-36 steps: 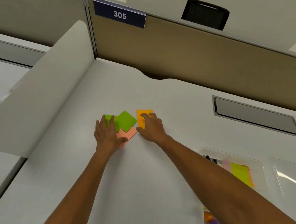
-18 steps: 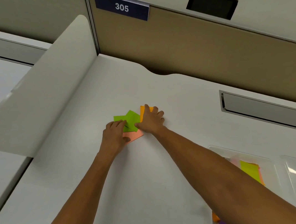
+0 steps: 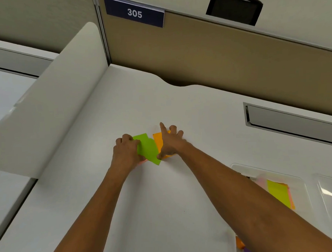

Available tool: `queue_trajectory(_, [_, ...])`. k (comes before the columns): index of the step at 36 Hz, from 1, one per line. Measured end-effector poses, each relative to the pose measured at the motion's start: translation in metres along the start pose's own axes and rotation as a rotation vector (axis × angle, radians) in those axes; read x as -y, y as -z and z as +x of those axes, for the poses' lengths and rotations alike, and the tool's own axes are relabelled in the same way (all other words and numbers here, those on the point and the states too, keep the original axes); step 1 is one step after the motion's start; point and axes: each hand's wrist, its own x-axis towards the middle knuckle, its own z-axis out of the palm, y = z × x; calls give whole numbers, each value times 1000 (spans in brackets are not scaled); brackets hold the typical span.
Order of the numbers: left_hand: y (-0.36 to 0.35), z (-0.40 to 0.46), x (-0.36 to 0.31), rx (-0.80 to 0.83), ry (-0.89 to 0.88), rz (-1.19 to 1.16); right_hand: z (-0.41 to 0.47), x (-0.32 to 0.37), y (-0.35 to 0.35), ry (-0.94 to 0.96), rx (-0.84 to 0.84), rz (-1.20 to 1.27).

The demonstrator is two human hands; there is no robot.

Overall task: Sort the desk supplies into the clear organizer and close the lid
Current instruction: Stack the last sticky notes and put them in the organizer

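Observation:
Green sticky notes [image 3: 148,148] lie on the white desk, overlapping an orange note [image 3: 158,143] to their right. A sliver of pink note [image 3: 144,161] shows beneath the green ones. My left hand [image 3: 125,152] grips the green notes at their left edge, fingers curled over them. My right hand [image 3: 170,141] rests on the orange note with fingers spread, its thumb touching the green notes' right edge. The clear organizer [image 3: 302,181] stands at the right with yellow-green and pink notes [image 3: 277,193] inside; my right arm hides part of it.
A curved white divider [image 3: 48,115] rises along the desk's left side. A tan partition [image 3: 225,57] closes the back, with a sign reading 305. A grey cable slot [image 3: 289,121] sits in the desk at the right. Orange and purple items [image 3: 241,245] show near the bottom edge.
Both hands have drawn the scattered notes together. The green notes now sit stacked over the pink one, and my left fingers have curled around them. My right fingers have spread apart.

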Motion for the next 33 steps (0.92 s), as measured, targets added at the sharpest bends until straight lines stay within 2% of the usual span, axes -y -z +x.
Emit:
queue_trajectory(5, [3,1,-1,41,-9,-27,-8,-7,-3,25,-21,18])
queue_trajectory(9, [0,-1,2,9,-16,-16,-12,-13,-6,-9,-80,59])
queue_trajectory(14, [-2,-4,1,1,54,-19,-16,-15,-14,-17,-96,74])
queue_trajectory(24, [-2,-6,-2,122,162,29,-30,-16,-24,215,-145,69])
queue_trajectory(33, [-4,-10,-3,116,187,-131,-42,-16,-30,135,-104,67])
